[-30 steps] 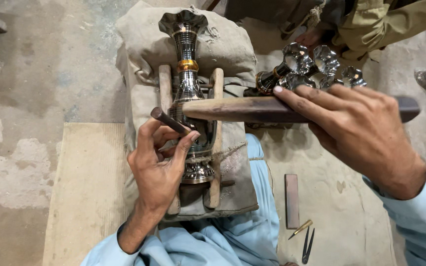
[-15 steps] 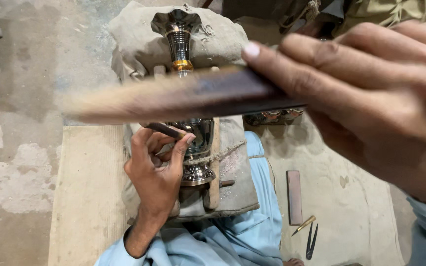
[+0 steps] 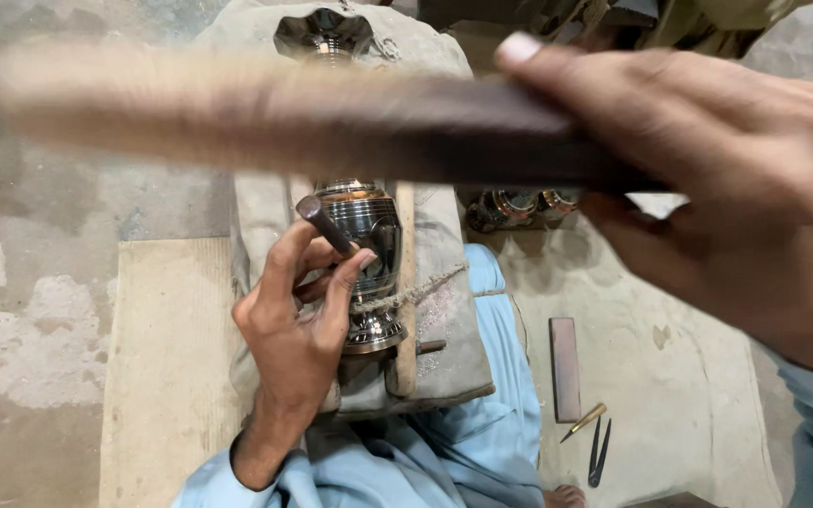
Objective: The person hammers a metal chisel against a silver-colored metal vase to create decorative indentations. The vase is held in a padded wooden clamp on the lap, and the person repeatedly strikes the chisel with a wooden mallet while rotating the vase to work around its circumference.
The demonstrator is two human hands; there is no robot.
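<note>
A shiny metal vase [image 3: 366, 246] lies on a grey cloth cushion [image 3: 444, 310], held between two wooden slats and tied with a cord. My left hand [image 3: 298, 320] grips a short dark metal punch [image 3: 324, 222] whose tip rests against the vase's body. My right hand [image 3: 726, 179] is raised close to the camera and holds a long wooden stick [image 3: 265, 118], blurred, stretching left across the view above the vase. The stick hides the vase's neck; its flared mouth [image 3: 324, 33] shows beyond.
A pale wooden board [image 3: 167, 376] lies left of the cushion on the rough concrete floor. To the right lie a flat brown sharpening stone [image 3: 564, 369], a small brass-tipped tool [image 3: 582, 422] and dark tweezers [image 3: 597, 453]. More metal pieces [image 3: 519, 205] sit behind the cushion.
My right hand has lifted the wooden stick up from beside the punch and toward the camera, so it now looms large and blurred. My left hand keeps the punch on the vase.
</note>
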